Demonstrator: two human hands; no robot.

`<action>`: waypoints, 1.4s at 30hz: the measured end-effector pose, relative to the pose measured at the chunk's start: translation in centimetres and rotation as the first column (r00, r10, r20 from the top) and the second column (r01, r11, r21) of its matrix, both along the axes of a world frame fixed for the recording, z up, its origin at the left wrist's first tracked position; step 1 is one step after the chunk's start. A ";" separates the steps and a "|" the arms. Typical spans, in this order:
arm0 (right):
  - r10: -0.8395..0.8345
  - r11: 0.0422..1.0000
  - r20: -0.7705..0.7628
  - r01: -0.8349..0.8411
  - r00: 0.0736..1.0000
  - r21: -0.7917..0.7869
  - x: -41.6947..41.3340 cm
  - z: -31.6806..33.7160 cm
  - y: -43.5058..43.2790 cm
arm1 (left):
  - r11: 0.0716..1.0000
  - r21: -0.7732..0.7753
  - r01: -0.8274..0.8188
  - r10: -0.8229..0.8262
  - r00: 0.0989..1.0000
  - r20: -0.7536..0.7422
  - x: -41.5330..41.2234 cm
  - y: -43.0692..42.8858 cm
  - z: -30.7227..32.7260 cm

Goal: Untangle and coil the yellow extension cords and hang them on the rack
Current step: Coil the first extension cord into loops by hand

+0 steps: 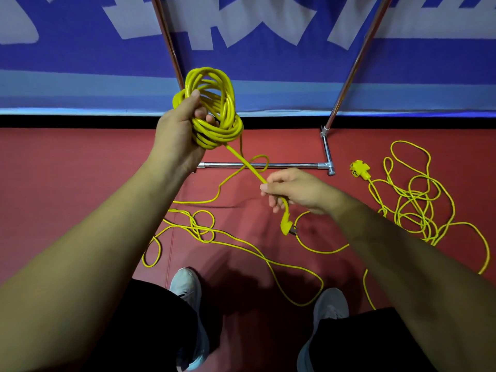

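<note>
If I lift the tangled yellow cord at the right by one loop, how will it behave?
Probably floppy: the tangled cord lies in loose, uneven loops on the floor. Its loops cross one another, so several would likely rise together and snag. The socket block looks like its heaviest part and may dangle.

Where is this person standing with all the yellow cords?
Probably an indoor sports hall or event room, though that is a guess. The red floor looks like sports matting, a big blue banner with white letters lines the wall, and a metal rack stands there.
</note>
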State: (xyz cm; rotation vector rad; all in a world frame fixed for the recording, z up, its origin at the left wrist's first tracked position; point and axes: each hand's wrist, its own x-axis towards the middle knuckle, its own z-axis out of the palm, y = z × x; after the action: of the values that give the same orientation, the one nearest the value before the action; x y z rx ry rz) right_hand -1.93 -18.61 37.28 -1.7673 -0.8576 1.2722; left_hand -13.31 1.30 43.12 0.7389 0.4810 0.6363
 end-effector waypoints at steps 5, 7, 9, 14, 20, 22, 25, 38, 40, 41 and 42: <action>0.154 0.988 0.291 -0.151 0.944 -0.032 -0.2 0.8 -0.3 | 0.899 0.433 0.071 0.072 0.949 -0.306 -0.2 -0.3 -1.2; 0.137 0.989 0.320 -0.148 0.937 0.008 0.0 1.4 -0.3 | 0.821 0.540 0.187 0.060 0.912 -0.407 -0.4 -0.4 -1.3; 0.111 0.990 0.329 -0.133 0.938 0.046 0.4 1.9 -0.2 | 0.712 0.613 0.343 0.038 0.852 -0.522 -0.7 -0.6 -1.6; 0.003 0.978 0.369 -0.080 0.929 0.192 0.3 3.5 -0.1 | 0.453 0.519 0.725 -0.012 0.587 -0.810 -1.0 -2.3 -2.4; -0.260 0.930 0.335 0.142 0.906 0.339 0.9 3.5 0.7 | 0.238 0.358 0.903 -0.282 0.417 -0.864 -1.3 -4.0 -2.2; -0.316 0.920 0.319 0.207 0.893 0.333 1.4 2.9 0.7 | 0.232 0.345 0.909 -0.368 0.411 -0.834 -1.2 -4.1 -1.9; -0.327 0.908 0.255 0.228 0.910 0.352 2.4 2.6 0.4 | 0.351 0.371 0.860 -0.404 0.496 -0.768 -1.0 -3.6 -1.7; -0.496 0.846 0.177 0.426 0.850 0.321 3.5 -0.3 0.8 | 0.722 0.166 0.672 -0.559 0.708 -0.432 -0.4 -2.5 -1.6; -0.560 0.816 0.035 0.545 0.827 0.192 3.2 -1.0 1.0 | 0.741 0.179 0.648 -0.539 0.731 -0.418 -0.3 -2.2 -1.1; -0.582 0.807 -0.046 0.583 0.812 0.096 3.0 -1.4 0.9 | 0.744 0.187 0.642 -0.532 0.737 -0.417 -0.3 -2.0 -0.9; -0.584 0.808 -0.112 0.589 0.804 0.008 3.0 -2.0 0.7 | 0.743 0.190 0.641 -0.532 0.739 -0.414 -0.4 -1.7 -0.6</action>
State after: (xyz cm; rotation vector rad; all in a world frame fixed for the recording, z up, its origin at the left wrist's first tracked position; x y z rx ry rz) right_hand 1.08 -17.96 35.25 -1.7231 -0.2262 0.9063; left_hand -13.69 -0.41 42.50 1.2629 0.4174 -0.0383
